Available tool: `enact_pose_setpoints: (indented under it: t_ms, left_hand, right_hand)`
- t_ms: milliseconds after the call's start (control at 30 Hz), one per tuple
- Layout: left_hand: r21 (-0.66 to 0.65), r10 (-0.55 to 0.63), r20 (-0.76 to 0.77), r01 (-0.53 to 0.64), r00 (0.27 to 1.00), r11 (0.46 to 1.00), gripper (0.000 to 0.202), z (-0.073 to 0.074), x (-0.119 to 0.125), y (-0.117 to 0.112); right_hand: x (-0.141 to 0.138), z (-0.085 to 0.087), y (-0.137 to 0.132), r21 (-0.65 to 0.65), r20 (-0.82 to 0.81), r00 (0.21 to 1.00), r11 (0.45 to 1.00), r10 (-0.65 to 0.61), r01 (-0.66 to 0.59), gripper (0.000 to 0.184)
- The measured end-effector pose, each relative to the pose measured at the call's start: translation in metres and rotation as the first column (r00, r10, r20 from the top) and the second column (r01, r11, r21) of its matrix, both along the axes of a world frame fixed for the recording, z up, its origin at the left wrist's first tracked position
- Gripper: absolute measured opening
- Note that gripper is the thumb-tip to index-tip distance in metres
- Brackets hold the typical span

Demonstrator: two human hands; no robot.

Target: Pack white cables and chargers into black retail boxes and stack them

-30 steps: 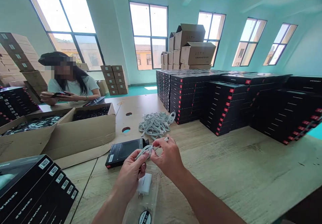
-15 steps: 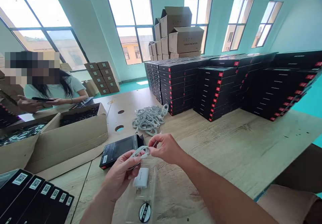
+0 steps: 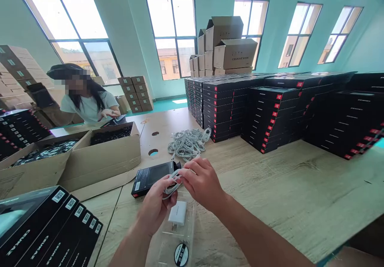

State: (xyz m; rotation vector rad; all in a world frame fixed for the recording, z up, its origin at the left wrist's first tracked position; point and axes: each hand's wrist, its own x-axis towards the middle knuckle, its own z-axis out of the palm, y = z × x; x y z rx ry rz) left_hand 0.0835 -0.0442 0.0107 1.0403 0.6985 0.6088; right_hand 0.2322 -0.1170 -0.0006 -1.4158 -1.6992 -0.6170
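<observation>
A bundled white cable (image 3: 173, 181) is pinched in my left hand (image 3: 159, 203), its loops lying between thumb and fingers. My right hand (image 3: 201, 182) closes its fingertips on the same cable at the bundle's right end. Just below the hands is a clear plastic tray (image 3: 191, 229) holding a white charger plug (image 3: 178, 213) and a round black-and-white disc (image 3: 181, 255). Behind my left hand lies a black box (image 3: 151, 175) with its right-hand flap open. Beyond my right hand rests a tangled pile of white cables (image 3: 189, 143).
Open cardboard cartons (image 3: 105, 155) with small dark items stand at left. Black boxes with QR labels (image 3: 57, 227) fill the near left corner. Tall stacks of black boxes (image 3: 223, 107) line the table's far side. Another person (image 3: 90, 103) sits across at left.
My right fingers have shifted from pulling at the cable's end to pressing against the bundle. The view has swung left, and the other person's hands have moved.
</observation>
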Motion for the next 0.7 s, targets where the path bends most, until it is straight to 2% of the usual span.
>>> enact_pose_setpoints:
  t_ms: [100, 233, 333, 433, 567, 700]
  left_hand:
    - [0.001, 0.012, 0.001, -0.012, 1.0, 1.0, 0.034, 0.003, 0.001, -0.003]
    - [0.012, 0.061, -0.042, -0.061, 0.997, 0.998, 0.035, 0.007, 0.002, -0.005]
    - [-0.024, 0.057, -0.056, -0.058, 0.997, 0.998, 0.025, 0.006, 0.004, -0.003]
    - [-0.121, 0.069, -0.012, -0.07, 0.998, 0.99, 0.014, 0.004, 0.002, 0.002]
    - [-0.216, -0.036, 0.098, 0.056, 0.995, 0.975, 0.019, 0.002, -0.004, 0.007]
    - [-0.099, -0.144, 0.149, 0.16, 0.978, 0.982, 0.025, 0.001, -0.009, 0.007]
  right_hand:
    - [0.001, 0.001, 0.003, -0.009, 0.034, 0.999, 1.0, 0.006, -0.006, 0.015]
    - [0.004, 0.001, 0.007, -0.081, 0.051, 0.999, 0.996, -0.019, 0.023, 0.012]
    - [0.005, -0.002, 0.011, -0.122, 0.084, 0.995, 0.99, -0.055, 0.065, 0.009]
    - [0.007, -0.006, 0.015, -0.131, 0.108, 0.99, 0.986, -0.093, 0.107, 0.01]
    - [0.02, -0.004, 0.014, -0.12, 0.082, 0.989, 0.984, -0.119, 0.128, 0.013]
    - [0.035, 0.002, 0.005, -0.103, 0.025, 0.99, 0.984, -0.142, 0.144, 0.016]
